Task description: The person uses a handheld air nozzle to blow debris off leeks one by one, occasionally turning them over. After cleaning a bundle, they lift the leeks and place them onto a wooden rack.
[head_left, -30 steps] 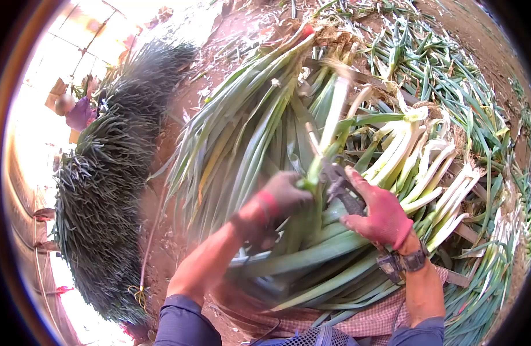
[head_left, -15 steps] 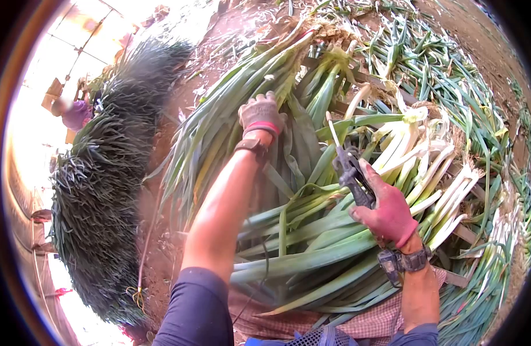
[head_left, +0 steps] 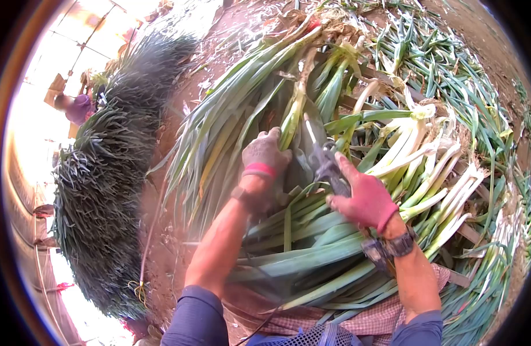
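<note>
My left hand (head_left: 266, 153), in a worn glove with a red cuff, is closed around one long green onion (head_left: 294, 118). Its root end points up and away from me. My right hand (head_left: 365, 199), in a red glove, grips an air blow gun (head_left: 329, 167) with a thin straight nozzle. The nozzle points up beside the held onion, seemingly without touching it. Under and around my left hand, a heap of untrimmed green onions (head_left: 225, 121) spreads its leaves to the left. Cleaner onions with pale stalks (head_left: 450, 184) lie below and right of my right hand.
A tall pile of dark green onion tops (head_left: 109, 213) stands at the left, with a person in purple (head_left: 79, 108) behind it. Loose leaves and onions (head_left: 438, 75) litter the ground at the right. A checked cloth (head_left: 358, 326) covers my lap.
My left hand has drawn one onion out of the heap towards me. My right hand has brought the blow gun left and slightly down, close to that onion.
</note>
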Available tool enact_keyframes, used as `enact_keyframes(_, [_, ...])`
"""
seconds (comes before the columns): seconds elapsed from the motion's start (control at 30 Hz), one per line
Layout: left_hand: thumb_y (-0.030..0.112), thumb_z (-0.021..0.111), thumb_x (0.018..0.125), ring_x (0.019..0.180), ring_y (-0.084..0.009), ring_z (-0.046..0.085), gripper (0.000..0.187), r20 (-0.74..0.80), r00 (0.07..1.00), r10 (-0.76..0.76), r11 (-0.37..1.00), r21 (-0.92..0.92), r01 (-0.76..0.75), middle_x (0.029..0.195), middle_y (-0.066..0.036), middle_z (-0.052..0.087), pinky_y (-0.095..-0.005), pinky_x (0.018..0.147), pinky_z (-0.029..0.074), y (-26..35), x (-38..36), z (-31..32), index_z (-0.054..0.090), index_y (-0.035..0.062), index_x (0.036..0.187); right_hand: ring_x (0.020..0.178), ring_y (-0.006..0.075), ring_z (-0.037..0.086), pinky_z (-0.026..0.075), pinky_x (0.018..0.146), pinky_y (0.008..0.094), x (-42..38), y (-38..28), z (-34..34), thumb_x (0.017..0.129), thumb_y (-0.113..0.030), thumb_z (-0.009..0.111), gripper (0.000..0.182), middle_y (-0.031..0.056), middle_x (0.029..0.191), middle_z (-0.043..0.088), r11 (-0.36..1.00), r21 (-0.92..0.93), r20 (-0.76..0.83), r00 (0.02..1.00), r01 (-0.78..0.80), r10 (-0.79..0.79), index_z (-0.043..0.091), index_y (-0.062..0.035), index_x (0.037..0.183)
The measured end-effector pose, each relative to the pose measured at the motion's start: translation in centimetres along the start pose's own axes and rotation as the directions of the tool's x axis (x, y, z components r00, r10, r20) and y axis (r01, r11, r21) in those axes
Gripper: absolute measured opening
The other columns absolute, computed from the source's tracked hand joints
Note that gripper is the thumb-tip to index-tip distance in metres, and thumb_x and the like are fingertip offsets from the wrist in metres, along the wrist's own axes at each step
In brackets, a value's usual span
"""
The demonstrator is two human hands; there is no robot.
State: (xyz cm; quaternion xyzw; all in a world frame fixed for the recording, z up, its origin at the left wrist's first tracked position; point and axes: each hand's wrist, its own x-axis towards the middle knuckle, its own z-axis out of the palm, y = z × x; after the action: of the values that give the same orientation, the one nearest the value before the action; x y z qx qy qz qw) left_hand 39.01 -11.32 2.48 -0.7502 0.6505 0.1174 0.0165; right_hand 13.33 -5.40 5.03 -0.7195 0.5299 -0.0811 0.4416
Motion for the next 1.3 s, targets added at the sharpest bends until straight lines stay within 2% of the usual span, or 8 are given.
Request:
enact_keyframes(0.5, [0.041, 0.072, 0.086, 0.113, -0.0404, 0.069, 0.061, -0.028, 0.996, 0.083, 0.982, -0.171, -0.086, 0.119, -0.019, 0.073, -0.0509, 0.099, 0.054, -0.4, -1.0, 0.9, 0.066, 0.0096, 0.138, 0.101, 0.0418, 0.074, 0.057, 0.094, 0.0459, 13.6, -0.3, -4.0, 0.082, -0.042, 0.078, 0.097, 0.0287, 0.108, 0.075, 0.986, -0.136, -0.266, 0.962, -0.096, 0.057, 0.039, -0.0099, 0.164])
enact_keyframes(0.63, [0.038, 0.071, 0.086, 0.104, -0.0403, 0.073, 0.054, -0.014, 0.994, 0.107, 0.962, -0.251, -0.107, 0.110, -0.020, 0.076, -0.0479, 0.092, 0.057, -0.6, -1.2, 0.5, 0.072, 0.0085, 0.131, 0.102, 0.0410, 0.074, 0.056, 0.096, 0.0475, 10.2, -0.5, -3.7, 0.083, -0.038, 0.075, 0.095, 0.0257, 0.108, 0.076, 0.987, -0.110, -0.122, 0.987, -0.117, 0.104, 0.037, -0.0056, 0.164])
enact_keyframes(0.73, [0.033, 0.073, 0.085, 0.086, -0.0293, 0.076, 0.047, 0.001, 0.992, 0.123, 0.875, -0.472, -0.108, 0.093, -0.016, 0.079, -0.0403, 0.082, 0.059, -0.2, -2.1, -0.6, 0.076, 0.0045, 0.123, 0.098, 0.0436, 0.073, 0.057, 0.092, 0.0482, 5.8, 1.4, -2.3, 0.083, -0.038, 0.078, 0.098, 0.0267, 0.104, 0.075, 0.998, -0.060, -0.118, 0.993, 0.004, -0.011, 0.034, -0.0056, 0.165])
enact_keyframes(0.8, [0.028, 0.077, 0.085, 0.077, -0.0129, 0.070, 0.045, 0.286, 0.955, 0.078, 0.626, -0.760, 0.177, 0.086, -0.009, 0.077, -0.0317, 0.075, 0.056, 0.9, -3.5, -2.4, 0.077, 0.0003, 0.121, 0.098, 0.0445, 0.073, 0.057, 0.090, 0.0484, 2.7, 2.3, -1.3, 0.083, -0.037, 0.079, 0.098, 0.0277, 0.104, 0.074, 0.993, -0.027, -0.156, 0.980, 0.118, -0.120, 0.035, -0.0054, 0.165])
enact_keyframes(0.83, [0.025, 0.078, 0.087, 0.077, -0.0055, 0.064, 0.044, 0.229, 0.955, 0.188, 0.705, -0.709, 0.032, 0.083, -0.002, 0.073, -0.0281, 0.073, 0.055, 0.7, -3.5, -2.2, 0.076, -0.0027, 0.121, 0.098, 0.0448, 0.073, 0.058, 0.089, 0.0485, 0.9, 2.2, -1.2, 0.081, -0.036, 0.080, 0.098, 0.0288, 0.106, 0.074, 0.987, -0.038, -0.175, 0.972, 0.155, -0.159, 0.037, -0.0047, 0.163])
enact_keyframes(1.13, [0.028, 0.073, 0.101, 0.105, -0.0132, 0.069, 0.048, 0.216, 0.949, 0.229, 0.320, -0.938, 0.136, 0.114, -0.011, 0.078, -0.0301, 0.095, 0.055, 6.1, -5.0, 0.9, 0.069, -0.0081, 0.132, 0.103, 0.0454, 0.073, 0.058, 0.095, 0.0452, -10.8, 4.2, -2.4, 0.078, -0.032, 0.084, 0.098, 0.0302, 0.115, 0.072, 0.988, -0.062, -0.236, 0.960, 0.142, -0.152, 0.041, -0.0022, 0.161])
enact_keyframes(1.23, [0.030, 0.072, 0.101, 0.110, -0.0216, 0.073, 0.046, 0.074, 0.951, 0.301, 0.637, -0.758, -0.143, 0.121, -0.016, 0.078, -0.0352, 0.100, 0.056, 8.4, -6.1, 2.4, 0.070, -0.0029, 0.134, 0.107, 0.0417, 0.074, 0.057, 0.096, 0.0464, -12.2, 4.1, -4.3, 0.077, -0.032, 0.084, 0.100, 0.0291, 0.119, 0.072, 0.996, -0.004, -0.215, 0.973, -0.092, 0.089, 0.040, -0.0043, 0.162])
enact_keyframes(1.3, [0.035, 0.078, 0.097, 0.121, -0.0371, 0.072, 0.049, 0.296, 0.850, 0.436, 0.775, -0.603, -0.188, 0.126, -0.018, 0.077, -0.0412, 0.113, 0.050, 10.6, -7.1, 2.1, 0.071, 0.0090, 0.138, 0.132, 0.0319, 0.067, 0.052, 0.110, 0.0377, -12.8, 3.9, -5.1, 0.075, -0.026, 0.085, 0.101, 0.0294, 0.139, 0.066, 0.970, 0.184, -0.132, 0.973, -0.161, 0.187, 0.040, -0.0023, 0.162])
